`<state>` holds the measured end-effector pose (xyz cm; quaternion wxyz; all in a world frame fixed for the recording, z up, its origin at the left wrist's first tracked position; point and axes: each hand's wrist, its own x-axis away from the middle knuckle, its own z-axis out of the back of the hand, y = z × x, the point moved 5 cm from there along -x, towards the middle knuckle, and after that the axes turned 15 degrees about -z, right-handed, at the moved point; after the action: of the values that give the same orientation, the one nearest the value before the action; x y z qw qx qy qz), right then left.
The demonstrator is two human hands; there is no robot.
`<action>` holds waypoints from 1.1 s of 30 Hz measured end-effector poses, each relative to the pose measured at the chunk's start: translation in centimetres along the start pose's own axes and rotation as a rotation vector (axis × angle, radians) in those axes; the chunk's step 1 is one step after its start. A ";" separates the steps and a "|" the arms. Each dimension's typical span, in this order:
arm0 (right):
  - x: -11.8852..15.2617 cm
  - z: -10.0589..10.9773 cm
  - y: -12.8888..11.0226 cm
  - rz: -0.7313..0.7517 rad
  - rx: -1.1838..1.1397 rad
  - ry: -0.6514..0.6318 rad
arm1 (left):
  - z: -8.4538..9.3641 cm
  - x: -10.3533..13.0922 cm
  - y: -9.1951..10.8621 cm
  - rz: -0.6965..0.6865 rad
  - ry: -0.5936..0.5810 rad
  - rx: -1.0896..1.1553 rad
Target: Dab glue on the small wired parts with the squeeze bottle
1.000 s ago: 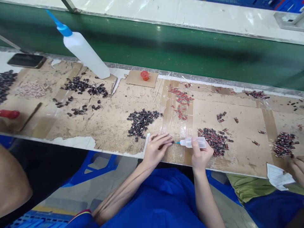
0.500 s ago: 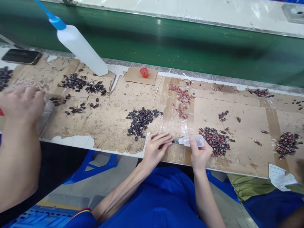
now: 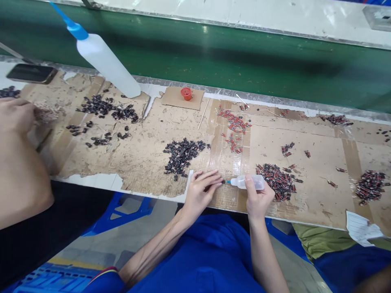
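Note:
Near the front edge of the cardboard, my left hand [image 3: 203, 189] pinches a small black part [image 3: 223, 182] between its fingertips. Wrapped round a small translucent squeeze bottle [image 3: 251, 182], my right hand [image 3: 259, 199] holds it on its side. The bottle's thin blue tip points left and sits at or very close to the black part; contact is too small to make out. A heap of black parts [image 3: 183, 156] lies beyond my left hand. Just right of my right hand is a pile of black-and-red parts [image 3: 276, 181].
A large white bottle [image 3: 108, 65] with a blue nozzle leans at the back left. A red cup [image 3: 186, 94] stands on a cardboard piece. Loose red parts [image 3: 234, 122] and a thin stick [image 3: 203, 114] lie behind my hands. A co-worker's hand [image 3: 15, 116] is at far left.
The bottle and my right hand have shifted very slightly right, leaving the tip a little farther from my left fingertips. The co-worker's hand at left has moved left and back.

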<state>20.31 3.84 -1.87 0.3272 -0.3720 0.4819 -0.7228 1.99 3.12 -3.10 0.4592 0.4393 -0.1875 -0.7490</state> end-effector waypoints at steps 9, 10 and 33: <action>-0.4 0.8 1.2 -0.048 -0.144 0.089 | -0.1 -0.1 -0.1 0.013 0.002 0.024; -0.6 0.9 1.2 -0.048 -0.185 0.097 | 0.0 -0.2 -0.1 0.009 0.012 0.030; -8.4 -5.4 -4.5 0.469 0.754 -0.105 | 2.8 0.0 0.3 0.076 0.161 0.322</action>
<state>19.52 14.73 -0.91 0.6190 -0.1436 0.2386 -0.7344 -0.20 2.63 -1.36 0.4245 0.5581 -0.2842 -0.6539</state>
